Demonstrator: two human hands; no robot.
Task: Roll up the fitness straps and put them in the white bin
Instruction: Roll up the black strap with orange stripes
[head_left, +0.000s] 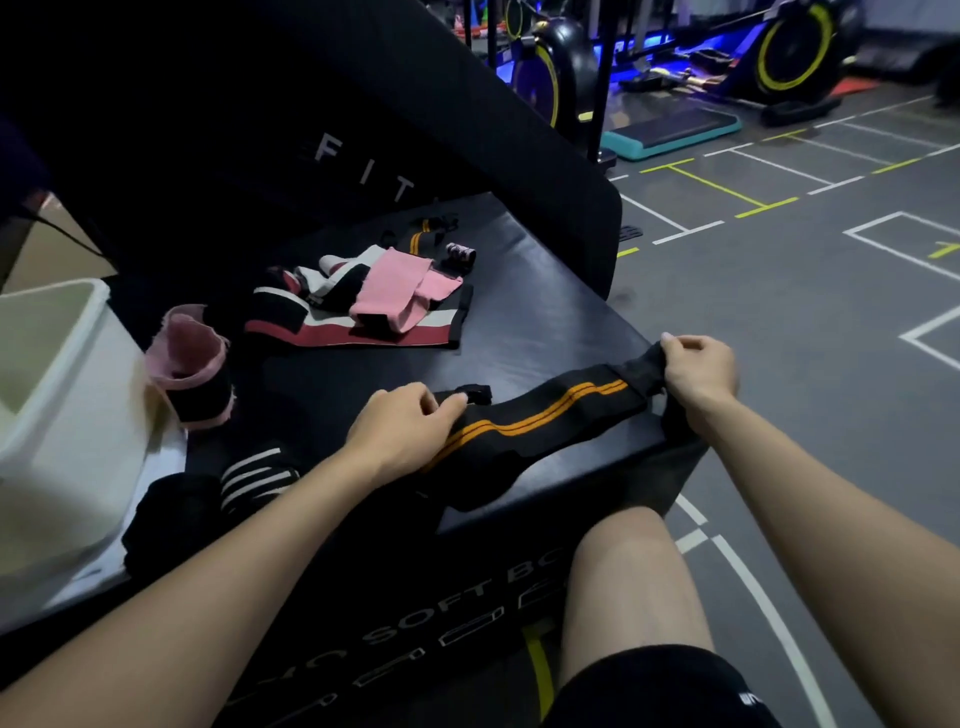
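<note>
A black strap with two orange stripes (550, 413) lies stretched flat along the front edge of the black soft box (545, 322). My left hand (405, 426) pinches its left end near a small black tab. My right hand (698, 371) grips its right end at the box's corner. The white bin (57, 395) stands at the left. A pile of loose straps, pink (395, 293), black, white and dark red, lies further back on the box. A rolled pink and black strap (195, 369) sits beside the bin.
A black and white striped roll (257, 475) and a black bundle (171, 519) lie near the bin. A tall black pad (363, 130) leans behind the box. Grey gym floor with painted lines lies to the right, with exercise bikes (789, 52) far back. My knee (634, 571) is below the box.
</note>
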